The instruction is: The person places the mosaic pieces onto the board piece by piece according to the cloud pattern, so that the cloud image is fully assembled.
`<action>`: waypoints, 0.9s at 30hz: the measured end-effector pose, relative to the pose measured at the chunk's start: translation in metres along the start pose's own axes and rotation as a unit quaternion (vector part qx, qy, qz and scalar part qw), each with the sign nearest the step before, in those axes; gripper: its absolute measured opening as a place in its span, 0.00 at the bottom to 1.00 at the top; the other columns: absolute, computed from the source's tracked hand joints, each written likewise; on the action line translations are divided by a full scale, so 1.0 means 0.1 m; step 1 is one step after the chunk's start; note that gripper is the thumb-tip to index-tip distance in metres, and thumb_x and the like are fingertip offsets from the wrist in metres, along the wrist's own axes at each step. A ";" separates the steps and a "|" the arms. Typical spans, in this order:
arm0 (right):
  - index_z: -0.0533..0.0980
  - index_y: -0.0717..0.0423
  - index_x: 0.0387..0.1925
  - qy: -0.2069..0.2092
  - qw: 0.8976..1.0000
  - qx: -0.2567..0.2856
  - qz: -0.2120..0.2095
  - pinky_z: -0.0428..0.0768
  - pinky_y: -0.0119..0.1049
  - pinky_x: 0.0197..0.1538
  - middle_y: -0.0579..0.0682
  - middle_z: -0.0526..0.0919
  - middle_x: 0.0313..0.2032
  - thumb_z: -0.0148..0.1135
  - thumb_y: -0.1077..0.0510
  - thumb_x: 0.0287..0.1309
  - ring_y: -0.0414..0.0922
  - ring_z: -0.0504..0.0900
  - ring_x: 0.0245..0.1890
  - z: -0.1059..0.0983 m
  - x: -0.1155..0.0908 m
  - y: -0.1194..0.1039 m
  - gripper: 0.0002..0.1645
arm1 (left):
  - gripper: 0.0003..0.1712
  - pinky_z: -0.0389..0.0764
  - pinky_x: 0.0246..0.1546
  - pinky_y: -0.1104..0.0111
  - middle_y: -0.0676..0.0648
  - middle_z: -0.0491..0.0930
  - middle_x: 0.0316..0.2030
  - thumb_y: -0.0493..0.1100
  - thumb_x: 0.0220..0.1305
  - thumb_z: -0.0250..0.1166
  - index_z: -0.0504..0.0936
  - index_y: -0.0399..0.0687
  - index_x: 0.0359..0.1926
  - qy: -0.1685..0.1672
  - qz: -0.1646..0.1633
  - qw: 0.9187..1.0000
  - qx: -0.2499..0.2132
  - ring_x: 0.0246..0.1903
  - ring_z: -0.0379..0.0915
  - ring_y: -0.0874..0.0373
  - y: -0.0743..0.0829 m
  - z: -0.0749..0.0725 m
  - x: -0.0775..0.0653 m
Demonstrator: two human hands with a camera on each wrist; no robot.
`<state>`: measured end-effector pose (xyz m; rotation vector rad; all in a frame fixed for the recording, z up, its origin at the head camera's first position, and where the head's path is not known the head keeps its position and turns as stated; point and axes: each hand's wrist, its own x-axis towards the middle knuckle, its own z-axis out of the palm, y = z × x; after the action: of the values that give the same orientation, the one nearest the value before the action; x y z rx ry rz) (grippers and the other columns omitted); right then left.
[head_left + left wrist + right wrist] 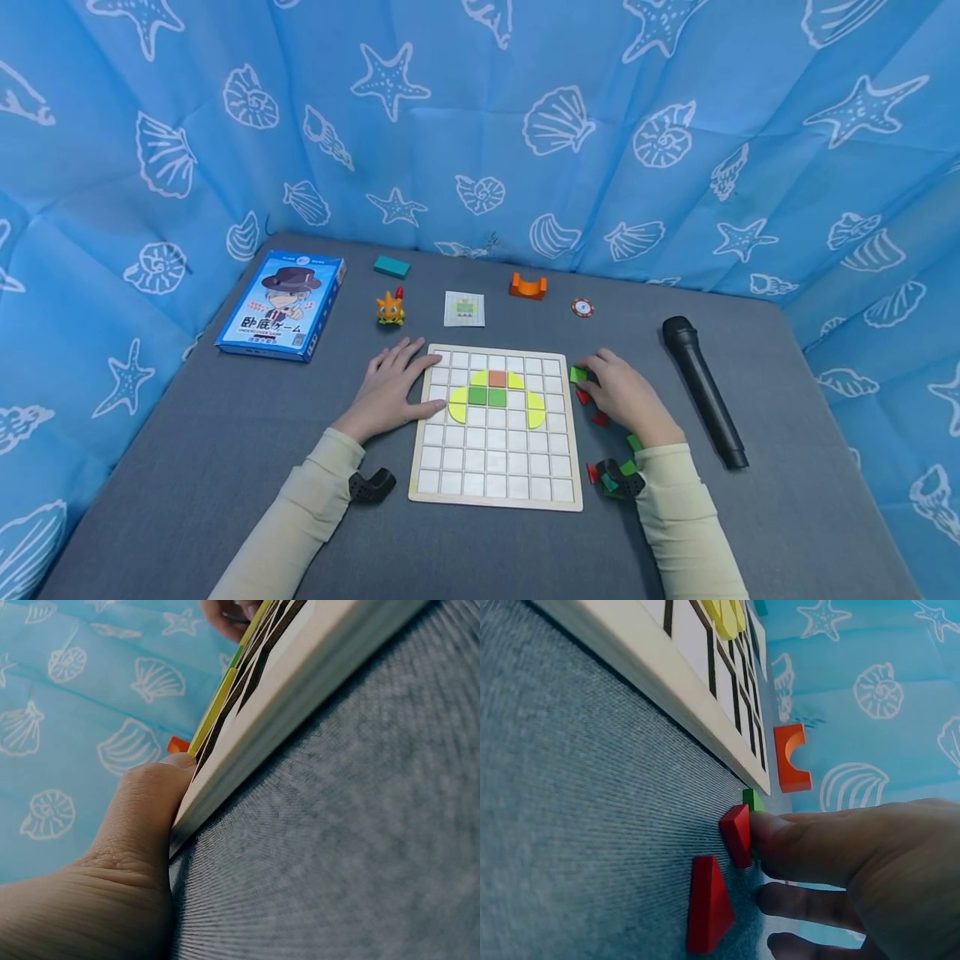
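My left hand (392, 387) rests on the left edge of a white-gridded wooden board (474, 460), fingers spread and thumb touching the rim. On the board lie several yellow curved pieces (457, 410), two green squares (477, 396) and an orange-red square (497, 379). Just past the board's right edge, my right hand (628, 396) pinches a green block (577, 375) between thumb and fingers. In the right wrist view, the thumb covers most of this green block. Close by on the cloth are red triangular blocks (709, 906).
More green blocks (634, 442) lie partly hidden by the right wrist. A black microphone (705, 392) is at the right. Along the back are a pattern card (464, 309), orange arch block (528, 287), poker chip (582, 307), toy figure (391, 308), teal block (392, 267) and blue game box (281, 305).
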<state>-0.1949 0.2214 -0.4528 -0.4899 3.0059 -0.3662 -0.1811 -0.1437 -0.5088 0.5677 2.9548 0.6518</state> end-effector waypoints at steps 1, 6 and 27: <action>0.78 0.60 0.53 0.000 1.000 -0.001 -0.001 0.78 0.50 0.48 0.56 0.78 0.46 0.64 0.59 0.60 0.51 0.78 0.43 0.00 0.00 0.00 0.19 | 0.47 0.45 0.67 0.42 0.46 0.48 0.74 0.76 0.55 0.55 0.60 0.64 0.72 0.001 0.001 1.000 0.000 0.74 0.39 0.46 0.00 0.00 0.00; 0.77 0.60 0.53 0.001 1.000 -0.007 0.001 0.78 0.50 0.47 0.56 0.78 0.47 0.63 0.58 0.61 0.51 0.79 0.43 -0.01 -0.01 -0.02 0.19 | 0.47 0.45 0.67 0.42 0.46 0.48 0.74 0.77 0.55 0.55 0.60 0.64 0.72 0.002 0.001 1.000 0.001 0.74 0.39 0.46 0.00 0.01 0.00; 0.78 0.55 0.51 0.025 0.994 0.007 -0.102 0.81 0.41 0.44 0.49 0.79 0.45 0.67 0.55 0.58 0.42 0.79 0.40 0.02 -0.14 -0.62 0.19 | 0.47 0.44 0.67 0.42 0.46 0.48 0.74 0.76 0.55 0.56 0.60 0.63 0.72 0.002 -0.001 1.000 0.000 0.74 0.38 0.46 0.00 0.01 0.00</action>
<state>-0.1627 0.1686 -0.4393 -0.8010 3.0062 -0.4188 -0.1807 -0.1435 -0.5093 0.5646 2.9585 0.6531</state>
